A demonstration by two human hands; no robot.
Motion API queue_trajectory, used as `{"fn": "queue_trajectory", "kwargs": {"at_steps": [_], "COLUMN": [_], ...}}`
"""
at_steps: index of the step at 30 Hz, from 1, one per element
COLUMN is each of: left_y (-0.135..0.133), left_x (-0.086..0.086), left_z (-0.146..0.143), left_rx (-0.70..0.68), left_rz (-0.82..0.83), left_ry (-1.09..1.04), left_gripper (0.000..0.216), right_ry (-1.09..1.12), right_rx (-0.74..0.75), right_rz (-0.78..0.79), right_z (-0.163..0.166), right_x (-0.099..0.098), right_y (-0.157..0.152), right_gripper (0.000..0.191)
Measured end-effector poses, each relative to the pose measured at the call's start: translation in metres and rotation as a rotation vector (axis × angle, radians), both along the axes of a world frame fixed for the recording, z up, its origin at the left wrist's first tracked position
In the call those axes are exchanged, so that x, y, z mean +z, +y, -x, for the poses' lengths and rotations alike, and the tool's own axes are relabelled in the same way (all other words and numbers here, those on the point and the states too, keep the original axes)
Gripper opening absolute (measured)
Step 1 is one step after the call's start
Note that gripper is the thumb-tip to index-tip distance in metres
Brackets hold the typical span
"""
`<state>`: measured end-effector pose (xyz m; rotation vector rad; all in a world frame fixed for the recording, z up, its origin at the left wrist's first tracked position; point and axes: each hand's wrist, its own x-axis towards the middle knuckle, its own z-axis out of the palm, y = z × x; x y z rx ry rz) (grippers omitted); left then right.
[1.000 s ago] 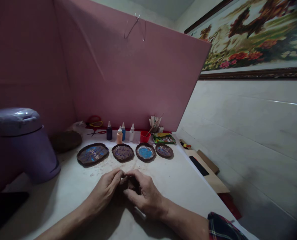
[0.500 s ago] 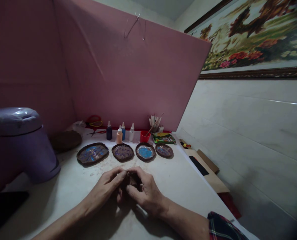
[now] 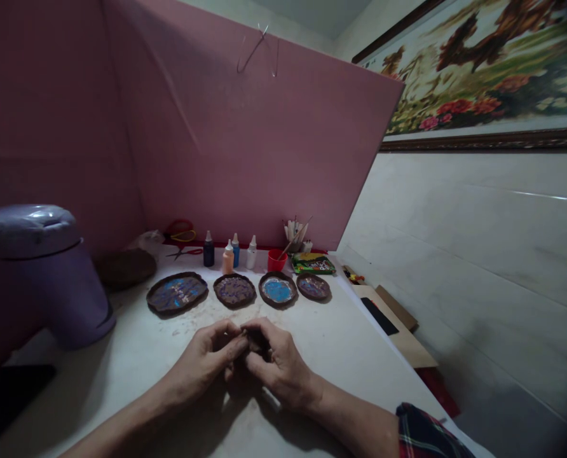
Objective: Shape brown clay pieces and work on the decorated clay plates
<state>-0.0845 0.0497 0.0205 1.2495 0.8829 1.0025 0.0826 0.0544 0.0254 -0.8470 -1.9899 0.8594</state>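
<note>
Both hands meet over the near middle of the white table [image 3: 355,356], pinching a small lump of brown clay [image 3: 253,344] between them. My left hand [image 3: 211,350] presses its thumb and fingertips on the lump's left side. Curled round the right side is my right hand [image 3: 278,362], thumb below and fingers above. The fingers cover most of the clay, so its full shape is hidden. Beyond the hands lie several flat brown clay dishes in a row, including a large painted one [image 3: 177,294] and one with a bright blue centre [image 3: 278,291].
Behind the dishes stand several paint bottles [image 3: 227,259], a red cup [image 3: 276,260] with a brush, a green packet [image 3: 313,263] and scissors [image 3: 188,252]. A purple bin [image 3: 59,286] and a brown clay slab [image 3: 127,268] are at left. A pink board [image 3: 259,140] closes the back.
My left thumb has shifted right and slightly down across the clay, and the left fingers have moved a little. The right hand keeps nearly the same place.
</note>
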Motion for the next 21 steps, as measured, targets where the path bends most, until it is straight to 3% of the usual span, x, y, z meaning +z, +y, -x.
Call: {"fn": "queue_trajectory", "kwargs": {"at_steps": [21], "left_y": [0.0006], "left_x": [-0.0012], "left_z": [0.0013], "left_rx": [0.029], "left_rz": [0.006], "left_ry": [0.0], "left_gripper": [0.032], "right_ry": [-0.04], "right_rx": [0.034], "right_rz": [-0.073], "right_z": [-0.0021], "right_x": [-0.0052], "right_y": [0.0022], "right_gripper": [0.039]}}
